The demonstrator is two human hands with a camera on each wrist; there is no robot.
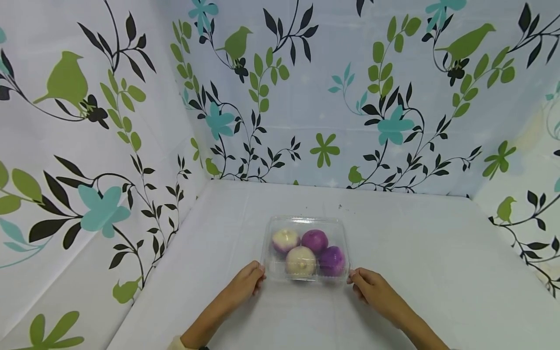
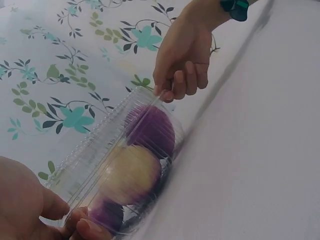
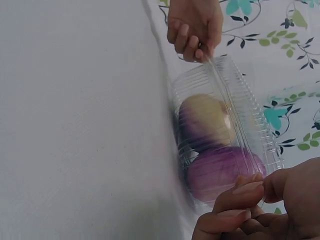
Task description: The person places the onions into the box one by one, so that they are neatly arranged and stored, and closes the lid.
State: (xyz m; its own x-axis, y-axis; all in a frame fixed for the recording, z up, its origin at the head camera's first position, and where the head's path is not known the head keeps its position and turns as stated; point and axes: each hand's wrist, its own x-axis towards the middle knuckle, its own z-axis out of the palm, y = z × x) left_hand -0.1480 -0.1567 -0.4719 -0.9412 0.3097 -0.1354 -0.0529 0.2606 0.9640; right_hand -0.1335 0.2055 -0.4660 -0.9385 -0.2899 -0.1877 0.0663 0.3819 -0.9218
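A clear plastic clamshell box sits on the white table with its lid down. Several round, turnip-like vegetables lie inside, some deep purple and some cream with purple patches. My left hand pinches the rim at the box's near left corner between thumb and fingers. At the near right corner my right hand pinches the same rim. Both wrist views show the ribbed box wall and the rim held between thumb and fingertips; the right wrist view also shows a purple vegetable close to my right fingers.
White cloth covers the table around the box. Behind and at both sides hangs a patterned curtain with birds and leaves. A few dark specks lie beyond the box. A dark wristband is on the right wrist.
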